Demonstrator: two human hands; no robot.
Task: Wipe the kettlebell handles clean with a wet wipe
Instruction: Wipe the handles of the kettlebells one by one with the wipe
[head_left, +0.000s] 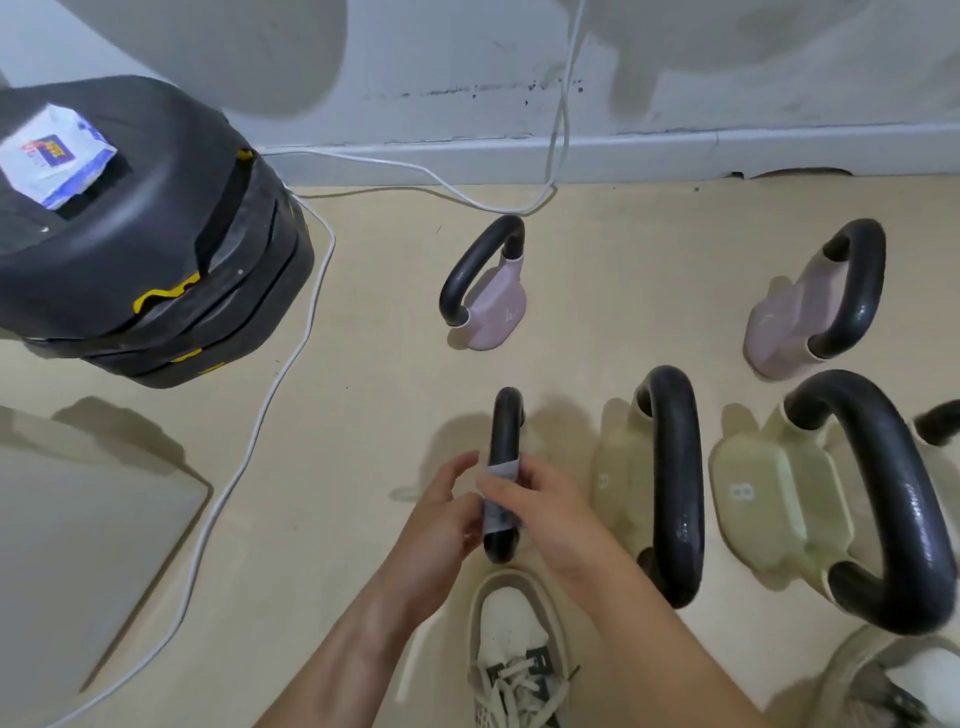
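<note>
A kettlebell with a black handle (506, 431) stands on the floor right in front of me, its body hidden under the handle and my hands. A thin wet wipe (497, 488) is wrapped round the near part of that handle. My left hand (447, 512) and my right hand (550, 512) pinch the wipe from either side. Two pale green kettlebells (623, 467) (769, 493) stand to the right, and two pink ones (493, 306) (789, 322) stand farther back.
A stack of black weight plates (156, 270) at the left carries a wet wipe pack (52, 156). A white cable (291, 374) runs across the floor. A pale flat block (78, 545) lies at lower left. My white shoes (514, 654) are at the bottom.
</note>
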